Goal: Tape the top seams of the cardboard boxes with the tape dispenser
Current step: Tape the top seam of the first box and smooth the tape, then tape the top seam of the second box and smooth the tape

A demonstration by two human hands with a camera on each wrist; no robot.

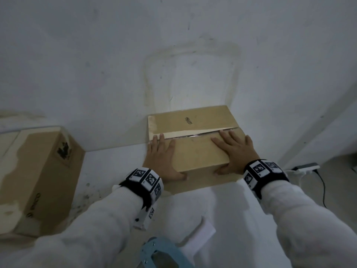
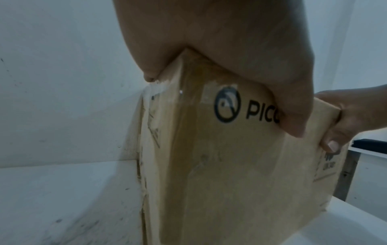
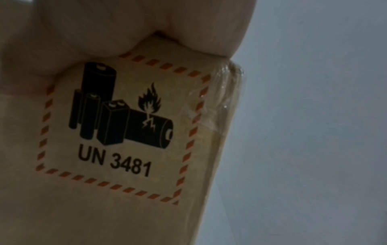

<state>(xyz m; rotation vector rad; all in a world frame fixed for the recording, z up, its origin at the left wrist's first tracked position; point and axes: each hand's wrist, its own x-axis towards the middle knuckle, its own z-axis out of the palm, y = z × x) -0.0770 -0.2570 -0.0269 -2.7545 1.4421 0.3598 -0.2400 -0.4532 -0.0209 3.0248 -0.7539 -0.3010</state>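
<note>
A cardboard box [image 1: 195,149] is standing on the white surface [image 1: 108,167] against the far wall [image 1: 173,55], in the middle of the head view. The left hand [image 1: 161,158] is lying flat over the box's near-left corner, fingers straight and reaching to the top seam [image 1: 193,134], thumb pressing on the near face. The right hand [image 1: 234,151] is lying flat over the near-right corner in the same manner, fingers spread on the near flap, thumb on the near face. The far flap is sitting slightly raised along the seam, so that a narrow gap is showing toward the right. In the left wrist view, the near face is carrying a round logo and the letters PIC, partly covered by the thumb. In the right wrist view, a battery hazard label [image 3: 117,126] reading UN 3481 is showing under clear tape. A second cardboard box [image 1: 36,178] is standing well apart at the left. At the near edge, a pale blue and white object [image 1: 173,246], possibly the tape dispenser, is lying between the sleeves.
</note>
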